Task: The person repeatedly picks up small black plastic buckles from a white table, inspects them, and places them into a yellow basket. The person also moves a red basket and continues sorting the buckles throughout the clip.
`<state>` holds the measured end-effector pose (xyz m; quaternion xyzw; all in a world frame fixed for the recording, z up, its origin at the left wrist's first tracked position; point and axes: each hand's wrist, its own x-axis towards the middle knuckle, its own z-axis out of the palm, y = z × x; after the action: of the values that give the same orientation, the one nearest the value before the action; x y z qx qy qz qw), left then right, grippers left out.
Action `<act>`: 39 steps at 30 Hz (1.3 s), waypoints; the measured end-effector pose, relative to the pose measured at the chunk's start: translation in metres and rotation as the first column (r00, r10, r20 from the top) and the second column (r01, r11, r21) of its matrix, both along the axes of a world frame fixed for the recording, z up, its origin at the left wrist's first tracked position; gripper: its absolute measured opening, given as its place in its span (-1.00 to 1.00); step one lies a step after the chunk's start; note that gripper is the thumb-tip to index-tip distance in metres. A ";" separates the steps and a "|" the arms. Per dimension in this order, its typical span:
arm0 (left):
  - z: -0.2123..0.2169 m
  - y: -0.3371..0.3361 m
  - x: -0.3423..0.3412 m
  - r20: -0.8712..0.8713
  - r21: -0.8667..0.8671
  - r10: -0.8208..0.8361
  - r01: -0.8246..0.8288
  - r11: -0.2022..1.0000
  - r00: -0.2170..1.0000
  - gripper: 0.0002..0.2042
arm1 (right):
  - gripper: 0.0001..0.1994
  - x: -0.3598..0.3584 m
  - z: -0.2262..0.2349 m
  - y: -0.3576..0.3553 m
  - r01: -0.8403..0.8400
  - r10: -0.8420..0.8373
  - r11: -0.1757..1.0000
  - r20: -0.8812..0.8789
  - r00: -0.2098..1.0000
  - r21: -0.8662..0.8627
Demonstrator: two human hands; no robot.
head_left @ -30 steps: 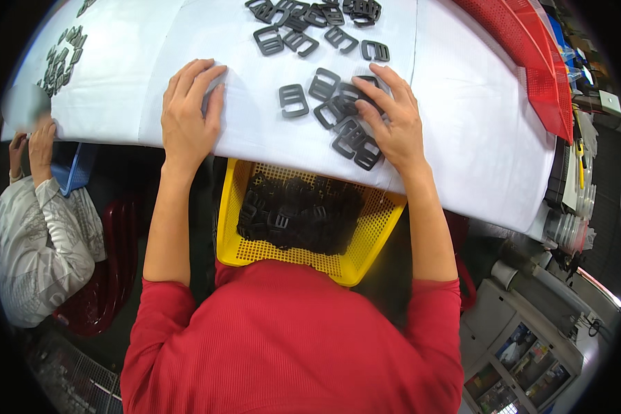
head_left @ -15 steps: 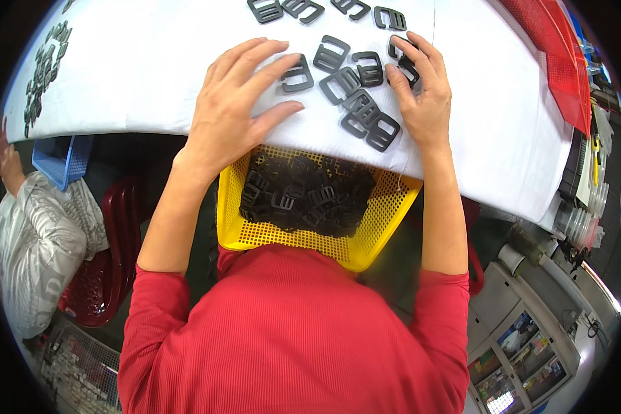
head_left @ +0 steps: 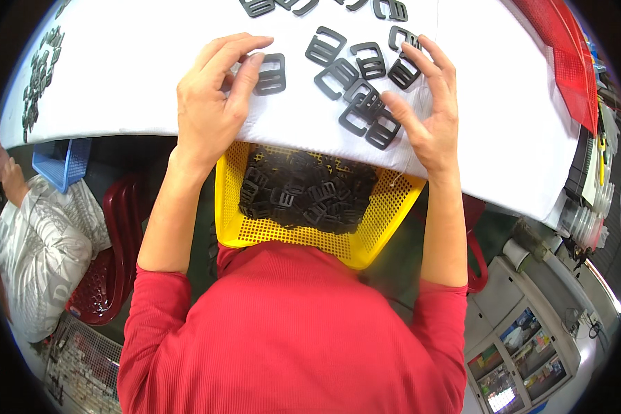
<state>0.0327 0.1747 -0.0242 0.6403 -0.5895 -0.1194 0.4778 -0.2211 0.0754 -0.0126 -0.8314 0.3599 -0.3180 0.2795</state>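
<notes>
Fingers of the left hand (head_left: 210,103) press flat on a single black plastic buckle (head_left: 269,73), fingertips on its left edge, nothing pinched or lifted. Right hand (head_left: 428,114) spread open, palm down, fingers curled over a loose cluster of black buckles (head_left: 362,103) near the table edge; thumb touches the lowest one, no closed grip on any. Buckles are flat rectangular slides with crossbars, some overlapping. All lie on the white table top (head_left: 131,83). More buckles (head_left: 386,8) sit farther up the table, and a small pile (head_left: 38,76) lies far left. Just below the table edge, between the forearms, a yellow mesh basket (head_left: 386,214) holds a heap of the same black buckles; it seems to rest on the lap, hard to tell. Red sleeves on both arms. Left side: another person's patterned sleeve (head_left: 41,241), blue basket (head_left: 62,162), red chair (head_left: 110,276). Red tray (head_left: 566,62) at upper right.
</notes>
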 end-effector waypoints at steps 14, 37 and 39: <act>-0.011 0.004 0.009 -0.153 -0.108 -0.008 -0.009 0.994 0.988 -0.80 | -0.70 0.006 0.002 0.025 0.098 -0.101 0.994 -0.060 0.993 -0.054; -0.002 -0.014 -0.008 0.318 0.183 -0.247 0.197 0.963 0.915 -0.49 | -0.44 0.016 -0.021 -0.015 0.090 -0.152 0.969 -0.269 0.951 -0.232; -0.003 -0.020 -0.018 0.386 0.248 -0.323 0.240 0.939 0.864 -0.37 | -0.48 0.024 -0.017 -0.013 -0.025 -0.025 0.977 -0.228 0.973 -0.214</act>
<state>0.0149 0.1552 -0.0270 0.6003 -0.7517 -0.1033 0.2526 -0.1966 0.0624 -0.0295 -0.8880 0.3532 -0.2567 0.1444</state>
